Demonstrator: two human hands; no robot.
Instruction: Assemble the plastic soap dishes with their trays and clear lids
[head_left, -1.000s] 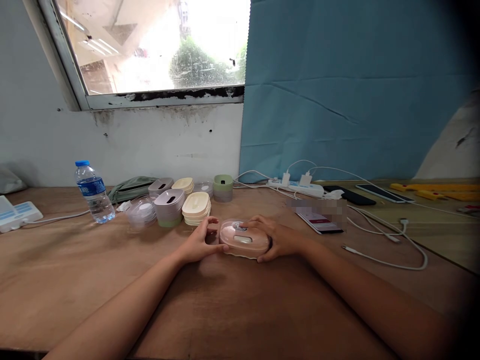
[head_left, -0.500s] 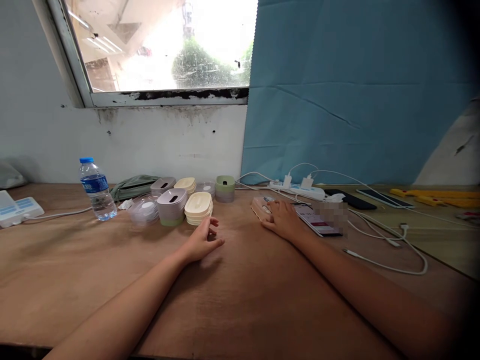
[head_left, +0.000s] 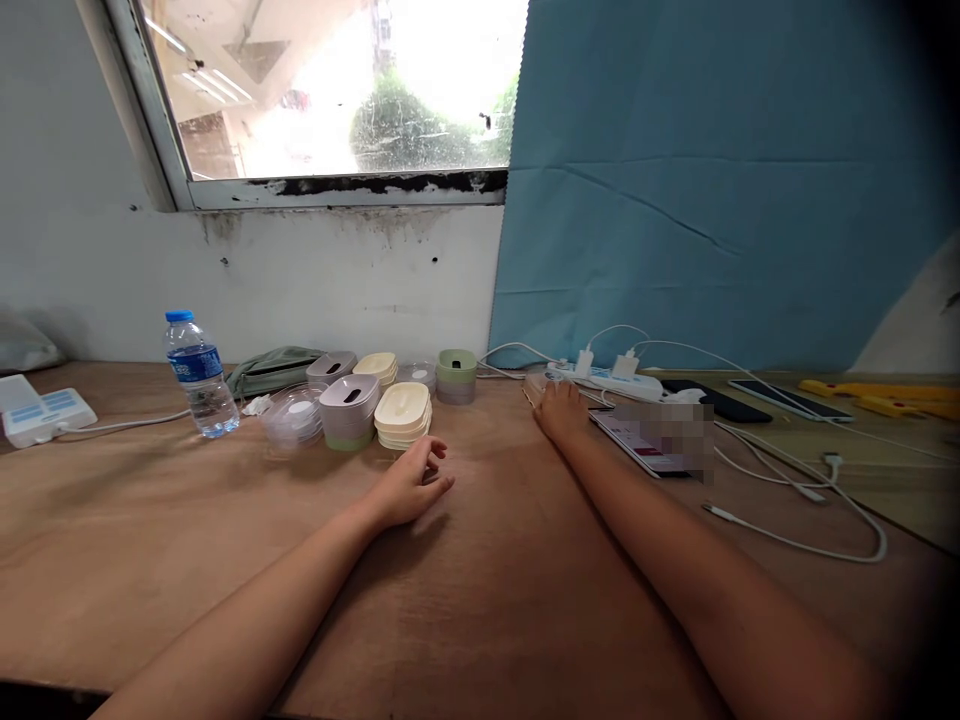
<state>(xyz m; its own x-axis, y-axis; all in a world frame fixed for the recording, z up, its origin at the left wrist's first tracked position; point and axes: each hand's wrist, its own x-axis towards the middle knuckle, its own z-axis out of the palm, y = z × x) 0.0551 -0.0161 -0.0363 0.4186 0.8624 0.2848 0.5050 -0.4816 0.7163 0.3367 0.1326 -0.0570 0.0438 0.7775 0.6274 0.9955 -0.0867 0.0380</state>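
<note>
My left hand (head_left: pixel 414 482) hovers low over the table, palm turned inward, with fingers loosely curved, thumb apart and nothing in it. Just beyond its fingers stands a stack of cream oval lids (head_left: pixel 403 412). Beside that is a stack of lilac and green oval containers (head_left: pixel 350 412) with dark slots on top. My right hand (head_left: pixel 564 412) lies over a flat beige, clear-edged packet (head_left: pixel 534 387), fingers bent down on it; most of the packet is hidden under the hand. A phone (head_left: pixel 649 440) with a lit, partly blurred screen lies right of that hand.
A water bottle (head_left: pixel 201 375) stands at the left near a white power adapter (head_left: pixel 49 412). Clear round lids (head_left: pixel 292 418), a green pouch (head_left: pixel 274 370) and a green-grey container stack (head_left: pixel 456 377) line the back. A power strip (head_left: pixel 607 380) and loose white cables (head_left: pixel 795 550) lie right.
My right hand has moved away from me toward the wall, and the beige packet has slid back with it. My left hand keeps its place; the view has shifted slightly.
</note>
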